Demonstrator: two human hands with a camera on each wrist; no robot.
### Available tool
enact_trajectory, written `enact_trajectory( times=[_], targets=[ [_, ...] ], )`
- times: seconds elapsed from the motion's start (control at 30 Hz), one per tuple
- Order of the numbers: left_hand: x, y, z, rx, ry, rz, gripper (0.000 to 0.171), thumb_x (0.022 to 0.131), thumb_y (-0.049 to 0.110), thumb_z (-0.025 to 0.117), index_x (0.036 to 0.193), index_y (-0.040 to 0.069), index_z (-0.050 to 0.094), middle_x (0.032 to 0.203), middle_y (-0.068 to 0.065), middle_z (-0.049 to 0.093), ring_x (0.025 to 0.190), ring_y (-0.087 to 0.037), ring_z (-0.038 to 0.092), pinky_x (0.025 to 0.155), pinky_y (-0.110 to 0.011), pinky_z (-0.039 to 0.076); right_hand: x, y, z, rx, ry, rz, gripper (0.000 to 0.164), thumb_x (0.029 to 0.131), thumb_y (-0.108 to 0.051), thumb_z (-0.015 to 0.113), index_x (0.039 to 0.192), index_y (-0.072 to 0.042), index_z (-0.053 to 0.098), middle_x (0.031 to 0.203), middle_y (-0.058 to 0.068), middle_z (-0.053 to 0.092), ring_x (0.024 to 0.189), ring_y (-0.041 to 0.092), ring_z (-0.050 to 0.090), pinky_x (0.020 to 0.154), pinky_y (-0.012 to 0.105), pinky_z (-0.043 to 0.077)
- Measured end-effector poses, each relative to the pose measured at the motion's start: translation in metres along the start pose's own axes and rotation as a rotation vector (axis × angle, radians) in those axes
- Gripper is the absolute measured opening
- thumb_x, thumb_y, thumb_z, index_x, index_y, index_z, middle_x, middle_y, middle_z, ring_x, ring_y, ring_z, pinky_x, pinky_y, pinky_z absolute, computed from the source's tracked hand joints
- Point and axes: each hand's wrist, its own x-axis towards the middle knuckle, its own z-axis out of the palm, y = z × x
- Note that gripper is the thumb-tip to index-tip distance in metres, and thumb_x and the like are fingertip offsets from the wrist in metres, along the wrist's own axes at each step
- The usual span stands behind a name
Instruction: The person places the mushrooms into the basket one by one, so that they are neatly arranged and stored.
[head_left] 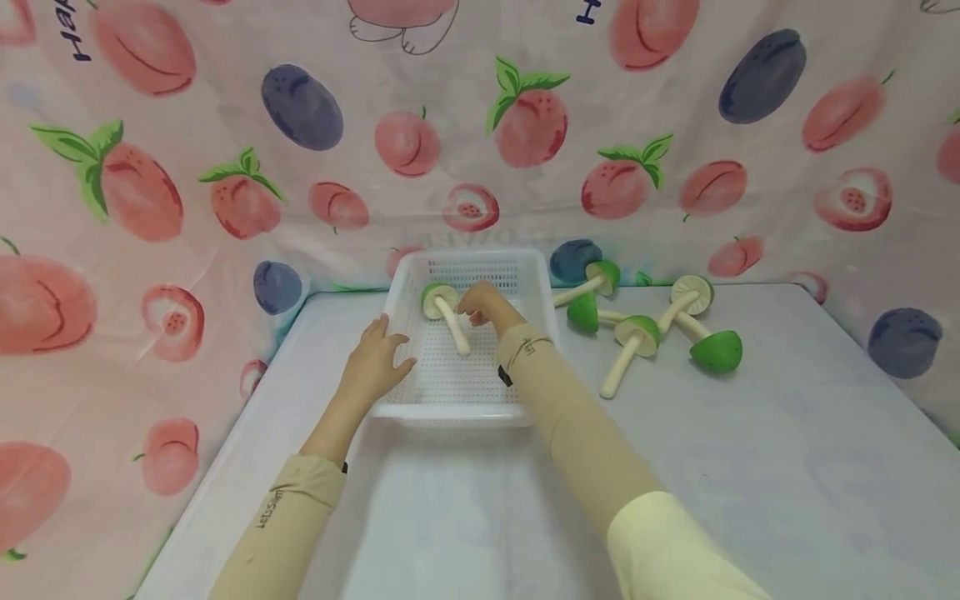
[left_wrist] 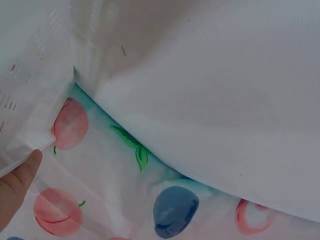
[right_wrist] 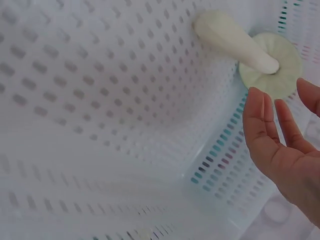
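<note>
A white perforated plastic basket (head_left: 450, 411) stands at the back middle of the table. Inside it, toward the left, lies a toy mushroom (head_left: 453, 323) with a green cap and a cream stem. My right hand (head_left: 486, 305) hangs in the basket just right of this mushroom, fingers bent loosely and apart from it. In the right wrist view nothing sits between the fingers of the right hand (right_wrist: 287, 145), close to the mushroom's pale underside (right_wrist: 280, 50). My left hand (head_left: 375, 362) is at the basket's left rim, fingers spread; a fingertip meets the rim in the left wrist view.
Several more green-capped mushrooms (head_left: 636, 342) lie in a loose group on the white table (head_left: 787, 467), right of the basket. One stem reaches close to the basket's right wall. A fruit-printed cloth (head_left: 450, 167) hangs behind and to the sides.
</note>
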Motion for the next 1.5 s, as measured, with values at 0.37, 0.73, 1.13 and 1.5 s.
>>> enact_trajectory(
  times=[0.37,0.73,1.13,1.5],
  targets=[
    [0.000,0.000,-0.001,0.006,0.005,0.011,0.041,0.085,0.021,0.067,0.119,-0.001,0.062,0.145,-0.034,0.031,0.136,-0.049,0.029,0.094,-0.063,0.043,-0.037,-0.005,-0.028,0.138,-0.028,-0.169,0.024,0.083,-0.013,0.067,0.105,-0.006,0.064,0.091,0.014,0.062,0.072,0.027,0.063,0.062,0.037,0.057],
    [-0.005,0.000,0.002,-0.003,0.000,0.019,0.040,0.085,0.020,0.066,0.118,-0.003,0.062,0.144,-0.036,0.031,0.135,-0.050,0.029,0.093,-0.064,0.043,-0.180,-0.033,-0.062,0.303,-0.036,-0.274,0.025,0.088,-0.010,0.062,0.110,0.001,0.061,0.091,0.016,0.061,0.079,0.026,0.062,0.080,0.039,0.057],
    [-0.004,0.000,-0.003,-0.001,0.009,0.030,0.039,0.086,0.020,0.066,0.118,-0.002,0.062,0.143,-0.037,0.031,0.135,-0.050,0.029,0.095,-0.063,0.041,-0.244,-0.041,-0.085,0.394,-0.032,-0.347,0.029,0.093,-0.009,0.055,0.119,0.003,0.058,0.101,0.016,0.062,0.071,0.014,0.059,0.090,0.038,0.054],
    [-0.005,0.004,-0.002,0.007,0.016,0.056,0.038,0.086,0.019,0.066,0.116,-0.004,0.063,0.141,-0.039,0.032,0.132,-0.054,0.030,0.090,-0.065,0.044,-0.277,-0.026,-0.090,0.335,-0.055,-0.463,0.027,0.092,-0.011,0.058,0.116,0.002,0.059,0.102,0.015,0.062,0.087,0.027,0.060,0.088,0.039,0.055]
  ],
)
